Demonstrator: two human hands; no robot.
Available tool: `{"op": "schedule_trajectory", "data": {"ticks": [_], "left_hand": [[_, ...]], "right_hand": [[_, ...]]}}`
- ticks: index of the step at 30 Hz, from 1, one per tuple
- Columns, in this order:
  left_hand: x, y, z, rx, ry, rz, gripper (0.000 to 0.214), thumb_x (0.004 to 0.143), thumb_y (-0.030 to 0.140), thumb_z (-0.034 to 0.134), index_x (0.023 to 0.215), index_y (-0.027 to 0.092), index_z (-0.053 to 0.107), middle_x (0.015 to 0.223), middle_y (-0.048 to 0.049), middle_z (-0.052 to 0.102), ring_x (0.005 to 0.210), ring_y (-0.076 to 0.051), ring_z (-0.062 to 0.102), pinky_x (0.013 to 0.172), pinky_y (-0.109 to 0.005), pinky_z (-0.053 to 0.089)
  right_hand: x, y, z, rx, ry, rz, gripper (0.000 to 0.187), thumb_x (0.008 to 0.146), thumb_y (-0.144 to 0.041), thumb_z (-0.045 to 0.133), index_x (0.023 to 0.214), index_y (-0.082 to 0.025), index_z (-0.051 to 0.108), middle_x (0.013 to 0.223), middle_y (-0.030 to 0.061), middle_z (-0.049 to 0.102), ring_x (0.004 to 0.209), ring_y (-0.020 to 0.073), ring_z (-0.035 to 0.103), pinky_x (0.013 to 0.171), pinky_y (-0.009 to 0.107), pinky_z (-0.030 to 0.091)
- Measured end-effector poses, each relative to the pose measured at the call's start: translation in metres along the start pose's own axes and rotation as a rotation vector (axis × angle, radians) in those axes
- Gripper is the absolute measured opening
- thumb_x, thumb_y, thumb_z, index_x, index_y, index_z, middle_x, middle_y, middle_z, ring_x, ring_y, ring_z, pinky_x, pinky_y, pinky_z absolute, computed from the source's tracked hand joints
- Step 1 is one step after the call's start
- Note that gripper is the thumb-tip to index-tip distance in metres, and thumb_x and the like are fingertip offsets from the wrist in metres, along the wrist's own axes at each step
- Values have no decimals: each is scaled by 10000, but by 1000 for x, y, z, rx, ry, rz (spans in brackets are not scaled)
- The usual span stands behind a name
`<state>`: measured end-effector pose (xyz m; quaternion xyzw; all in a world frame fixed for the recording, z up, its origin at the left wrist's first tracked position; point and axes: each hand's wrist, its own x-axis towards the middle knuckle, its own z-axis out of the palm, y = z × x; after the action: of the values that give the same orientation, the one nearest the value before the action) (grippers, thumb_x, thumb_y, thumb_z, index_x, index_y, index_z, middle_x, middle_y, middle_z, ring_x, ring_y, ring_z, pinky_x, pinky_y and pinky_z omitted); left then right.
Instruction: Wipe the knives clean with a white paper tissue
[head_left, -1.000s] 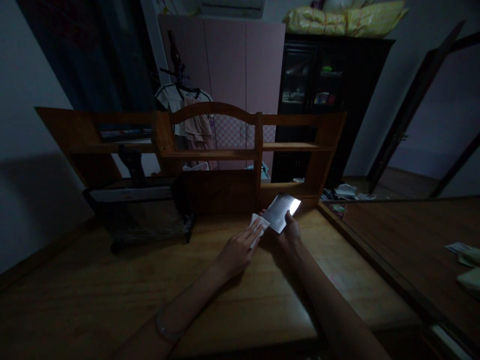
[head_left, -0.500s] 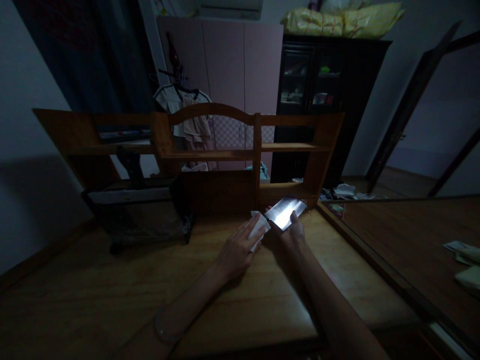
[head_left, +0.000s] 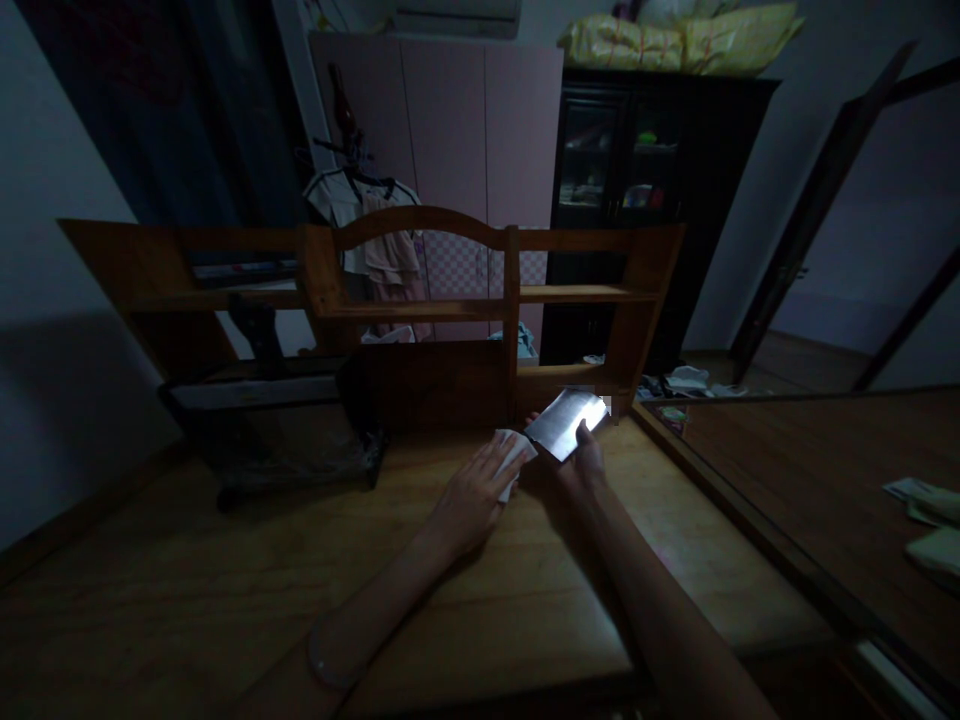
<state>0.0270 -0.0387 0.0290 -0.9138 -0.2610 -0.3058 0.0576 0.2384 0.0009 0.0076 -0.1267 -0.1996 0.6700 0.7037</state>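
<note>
My right hand [head_left: 583, 468] grips a flat rectangular object with a shiny, glaring surface [head_left: 566, 422], tilted up above the wooden desk [head_left: 225, 590]. My left hand [head_left: 472, 497] lies just left of it, fingers stretched over a white cloth or tissue [head_left: 511, 452] that it presses on the desk beside the shiny object's lower left corner. A bracelet shows on my left wrist. The room is dim.
A wooden shelf unit [head_left: 420, 300] stands at the back of the desk, with a dark rack-like thing [head_left: 262, 400] in front of its left part. A pink wardrobe [head_left: 450, 150] and a dark cabinet [head_left: 637, 170] stand behind. Papers [head_left: 926, 500] lie at the right.
The shiny object has tilted slightly in my right hand, shifting its glare to the right end. My left hand with the white cloth has hardly moved.
</note>
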Motion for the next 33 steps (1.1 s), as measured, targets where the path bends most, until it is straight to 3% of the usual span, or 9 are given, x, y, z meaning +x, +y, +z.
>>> {"op": "schedule_trajectory", "data": {"ticks": [3,9,17,25,33], "left_hand": [[0,1,-2,-28,3,-10,522,891,156,436,1394,252,331,1498,-40,253,1394,-239,141,1118,-481,261],[-2,7,-6,-146,8,-64,474,906,175,418,1373,238,367,1468,-81,295,1326,-237,331,1079,-427,356],[2,7,-6,-120,-11,-1,495,913,145,380,1397,234,326,1493,-47,263,1381,-200,206,1132,-432,267],[0,3,-4,-111,-21,18,503,915,161,389,1405,244,309,1496,-42,258,1383,-197,194,1132,-437,267],[0,7,-6,-142,-25,33,491,919,168,375,1403,220,308,1497,-63,250,1385,-215,187,1129,-455,270]], "right_hand": [[-2,1,3,15,17,26,577,897,-509,336,1210,-57,511,1095,182,653,1056,288,605,947,529,426],[-4,2,8,27,-10,69,561,902,-470,345,1236,-40,480,1122,208,634,1072,298,596,955,533,419],[-4,1,8,55,-6,74,603,905,-477,330,1256,-3,452,1137,218,623,1090,289,586,956,498,434],[-5,1,7,35,-2,77,582,893,-490,359,1239,-38,478,1120,190,640,1083,282,590,979,493,412],[-3,2,6,16,-29,104,610,893,-497,332,1232,-11,477,1166,218,610,1123,296,561,975,493,415]]}}
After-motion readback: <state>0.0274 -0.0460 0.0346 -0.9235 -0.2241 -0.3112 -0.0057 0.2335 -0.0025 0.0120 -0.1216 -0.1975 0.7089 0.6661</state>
